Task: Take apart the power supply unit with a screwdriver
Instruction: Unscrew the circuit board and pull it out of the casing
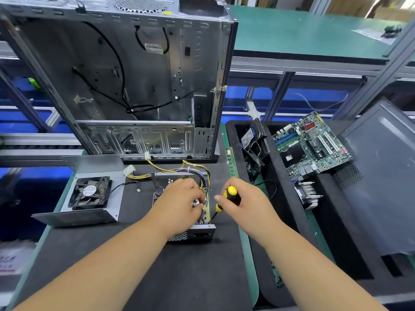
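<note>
The opened power supply unit [195, 233] lies on the black mat in front of me, its circuit board and coloured wires [193, 170] exposed. My left hand [179, 198] reaches into it, fingers curled down onto the parts on the board. My right hand [244, 203] grips a yellow and black screwdriver [229, 194]. Its tip points down-left at the board's right edge. The unit's removed metal cover with its black fan [89, 193] rests to the left.
An empty computer case [125, 75] stands upright just behind the unit. A memory stick [231, 162] lies along the mat's right edge. A black tray [278, 221] on the right holds a drive, a motherboard [312, 144], a heatsink [310, 194] and a grey panel [381, 176].
</note>
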The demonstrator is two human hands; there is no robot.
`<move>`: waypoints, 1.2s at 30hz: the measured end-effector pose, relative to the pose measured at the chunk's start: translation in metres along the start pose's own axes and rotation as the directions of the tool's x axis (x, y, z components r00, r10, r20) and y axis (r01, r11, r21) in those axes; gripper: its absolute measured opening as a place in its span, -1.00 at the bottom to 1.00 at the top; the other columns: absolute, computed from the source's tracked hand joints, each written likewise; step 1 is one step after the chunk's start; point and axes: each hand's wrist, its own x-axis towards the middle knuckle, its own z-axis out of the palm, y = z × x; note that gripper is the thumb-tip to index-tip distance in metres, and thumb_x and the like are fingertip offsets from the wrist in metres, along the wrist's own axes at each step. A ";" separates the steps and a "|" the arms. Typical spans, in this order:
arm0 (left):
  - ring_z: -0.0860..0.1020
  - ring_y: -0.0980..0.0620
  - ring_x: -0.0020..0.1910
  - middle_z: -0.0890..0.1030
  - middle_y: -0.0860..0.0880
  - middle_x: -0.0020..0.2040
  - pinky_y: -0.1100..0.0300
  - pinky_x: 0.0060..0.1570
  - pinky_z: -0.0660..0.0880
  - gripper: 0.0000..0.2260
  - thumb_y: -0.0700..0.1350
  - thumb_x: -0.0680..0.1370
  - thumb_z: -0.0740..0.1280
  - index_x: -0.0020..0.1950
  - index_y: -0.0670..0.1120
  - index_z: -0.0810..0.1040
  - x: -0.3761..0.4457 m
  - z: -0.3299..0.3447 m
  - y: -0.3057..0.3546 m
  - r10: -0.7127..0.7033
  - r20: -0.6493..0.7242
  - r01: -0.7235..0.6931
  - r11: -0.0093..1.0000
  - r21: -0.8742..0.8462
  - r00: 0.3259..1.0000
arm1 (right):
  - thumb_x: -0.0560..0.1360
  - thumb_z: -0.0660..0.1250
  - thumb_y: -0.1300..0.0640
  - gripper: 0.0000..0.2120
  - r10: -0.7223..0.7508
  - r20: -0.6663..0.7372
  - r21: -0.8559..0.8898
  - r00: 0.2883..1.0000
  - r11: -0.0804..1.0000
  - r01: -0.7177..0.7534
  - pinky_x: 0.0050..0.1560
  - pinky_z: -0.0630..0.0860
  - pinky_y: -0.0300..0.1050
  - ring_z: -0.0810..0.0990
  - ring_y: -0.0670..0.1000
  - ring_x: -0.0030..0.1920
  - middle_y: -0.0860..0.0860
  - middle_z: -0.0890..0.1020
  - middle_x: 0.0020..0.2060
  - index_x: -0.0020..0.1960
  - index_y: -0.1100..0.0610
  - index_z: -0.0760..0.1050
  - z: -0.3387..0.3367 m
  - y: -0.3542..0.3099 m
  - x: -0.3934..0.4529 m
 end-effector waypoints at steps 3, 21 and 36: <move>0.40 0.05 0.07 0.48 0.11 -0.02 0.17 0.14 0.31 -0.90 -0.08 0.55 0.35 0.00 0.02 0.66 0.000 0.000 0.000 -0.007 -0.003 0.007 1.000 -0.001 1.000 | 0.55 0.37 -0.06 -0.82 -0.017 -0.003 -0.008 1.000 1.000 0.017 -0.12 0.53 0.09 0.54 0.02 -0.17 -0.02 0.60 -0.25 -0.13 -0.01 0.44 -0.002 -0.001 -0.001; 0.40 0.05 0.06 0.48 0.12 -0.03 0.21 0.11 0.30 -0.91 -0.10 0.55 0.35 -0.03 0.00 0.66 0.000 0.000 0.001 0.003 -0.013 -0.003 1.000 -0.002 1.000 | 0.57 0.33 -0.05 -0.83 0.003 0.040 -0.042 0.999 0.999 -0.001 -0.13 0.54 0.06 0.54 0.02 -0.18 -0.03 0.60 -0.21 -0.10 -0.01 0.39 0.000 -0.002 -0.002; 0.41 0.00 0.05 0.51 0.06 -0.04 0.17 0.06 0.31 -0.91 -0.11 0.53 0.36 -0.03 -0.04 0.66 0.001 -0.001 0.001 0.007 -0.025 -0.007 1.000 0.004 1.000 | 0.56 0.36 0.07 -0.90 -0.123 0.261 -0.115 0.957 0.981 0.157 -0.08 0.46 -0.17 0.48 -0.12 -0.11 -0.11 0.52 -0.09 0.00 0.03 0.45 -0.006 -0.017 0.015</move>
